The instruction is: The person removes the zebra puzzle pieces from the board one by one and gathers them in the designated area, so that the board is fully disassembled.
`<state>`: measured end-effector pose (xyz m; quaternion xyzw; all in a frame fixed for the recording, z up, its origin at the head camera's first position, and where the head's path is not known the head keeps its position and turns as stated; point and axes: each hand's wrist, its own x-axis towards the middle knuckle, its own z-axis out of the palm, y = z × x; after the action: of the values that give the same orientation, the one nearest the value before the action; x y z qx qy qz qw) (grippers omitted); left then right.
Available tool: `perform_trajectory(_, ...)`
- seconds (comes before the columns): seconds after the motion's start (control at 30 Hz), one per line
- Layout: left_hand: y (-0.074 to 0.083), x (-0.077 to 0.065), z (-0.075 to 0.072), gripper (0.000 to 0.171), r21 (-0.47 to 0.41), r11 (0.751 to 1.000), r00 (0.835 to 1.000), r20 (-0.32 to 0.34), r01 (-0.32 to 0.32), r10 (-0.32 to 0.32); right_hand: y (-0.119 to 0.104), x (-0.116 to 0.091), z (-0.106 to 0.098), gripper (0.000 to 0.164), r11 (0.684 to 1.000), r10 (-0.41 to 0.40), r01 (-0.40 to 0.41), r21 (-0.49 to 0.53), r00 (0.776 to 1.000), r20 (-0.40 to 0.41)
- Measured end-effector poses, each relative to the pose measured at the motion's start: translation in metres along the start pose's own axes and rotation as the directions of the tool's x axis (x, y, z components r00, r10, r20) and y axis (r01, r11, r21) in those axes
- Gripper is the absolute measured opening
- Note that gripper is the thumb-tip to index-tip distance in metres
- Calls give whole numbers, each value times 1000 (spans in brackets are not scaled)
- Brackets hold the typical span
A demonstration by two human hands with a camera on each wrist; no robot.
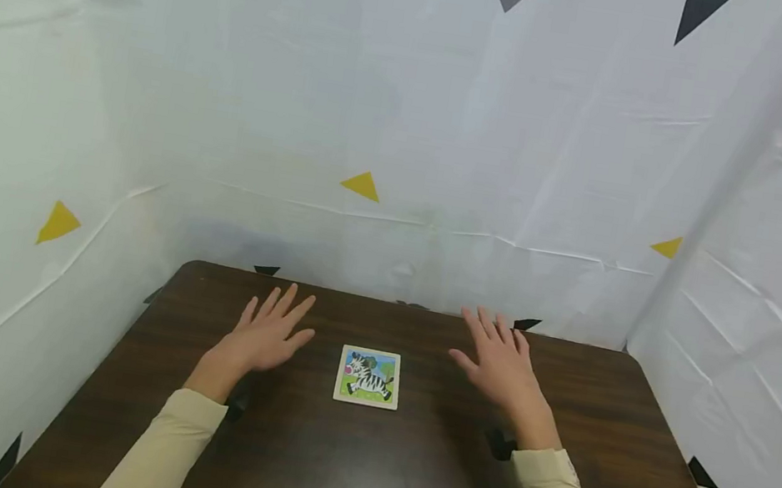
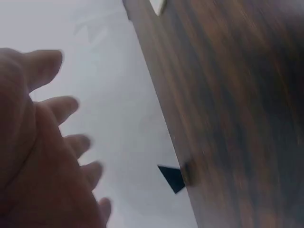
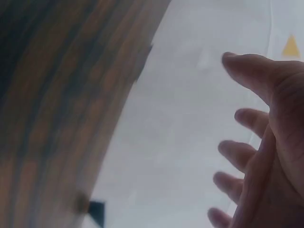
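Observation:
A small square zebra picture puzzle [image 1: 368, 377] with a pale border lies flat on the dark wooden table [image 1: 359, 458]. To its left, my left hand [image 1: 262, 339] is held palm down with fingers spread and nothing in it. On the other side, my right hand [image 1: 500, 365] hovers the same way, fingers apart and holding nothing. Both wrist views show the palms bare and the fingers extended, with the left fingers [image 2: 61, 108] and the right fingers [image 3: 236, 154] in front of white sheeting. Only a pale corner of the puzzle [image 2: 158, 5] enters the left wrist view.
White sheeting [image 1: 411, 112] with black, grey and yellow triangles hangs behind the table and along both sides. The table's far edge [image 1: 419, 308] runs close to the back sheet. Cream sleeves [image 1: 167, 447] cover both forearms.

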<state>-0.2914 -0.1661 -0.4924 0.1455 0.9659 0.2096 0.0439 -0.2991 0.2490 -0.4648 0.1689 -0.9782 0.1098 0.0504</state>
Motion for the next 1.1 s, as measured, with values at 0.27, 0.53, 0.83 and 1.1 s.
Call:
perform_trajectory(0.27,23,7,29,69,-47,998,992,124,34,-28,-46,21,17,79,993,-115,119,-23,986,122)
perform_trajectory(0.53,26,26,61,77,-83,996,991,133,20,-9,-90,34,54,55,921,-288,323,-219,942,174)
perform_trajectory(0.83,7,42,97,84,-118,993,985,170,15,6,-112,42,62,41,753,-460,493,-437,868,186)
perform_trajectory(1.1,11,46,100,79,-109,993,982,187,36,-15,-112,55,66,36,671,-484,546,-501,835,262)
